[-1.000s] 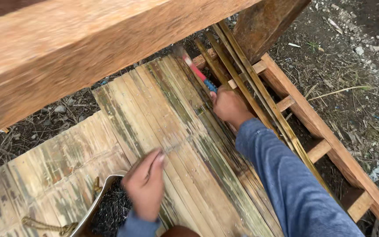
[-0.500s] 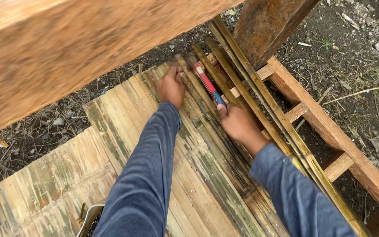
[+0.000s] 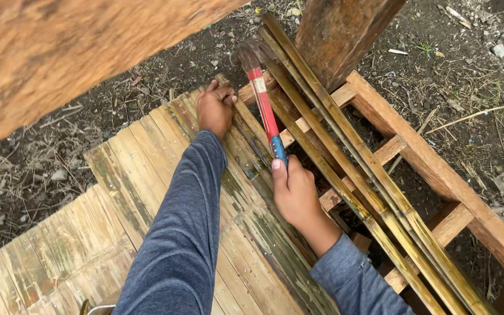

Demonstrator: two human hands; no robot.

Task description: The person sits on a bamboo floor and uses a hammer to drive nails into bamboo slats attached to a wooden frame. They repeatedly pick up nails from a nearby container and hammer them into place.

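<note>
I see the red-handled hammer with a blue grip and dark metal head (image 3: 263,99) raised over the far end of the flattened bamboo-slat panel (image 3: 147,175), its head up near the thick wooden post (image 3: 339,29). My right hand (image 3: 296,195) is wrapped tight around the blue grip at the handle's lower end, thumb lying along the shaft. My left hand (image 3: 214,108) reaches to the panel's far edge, fingers curled down on the slats there; I cannot tell whether it pinches anything small. Both arms wear blue-grey long sleeves (image 3: 182,233).

Just right of the hammer, a bundle of long greenish-yellow split bamboo strips (image 3: 345,151) lies slanting across the pale wooden frame with cross rungs (image 3: 433,169), which rests on dark soil littered with dry twigs and small stones (image 3: 473,76). A broad rough wooden beam (image 3: 59,52) crosses the upper left of my view, close to the camera.
</note>
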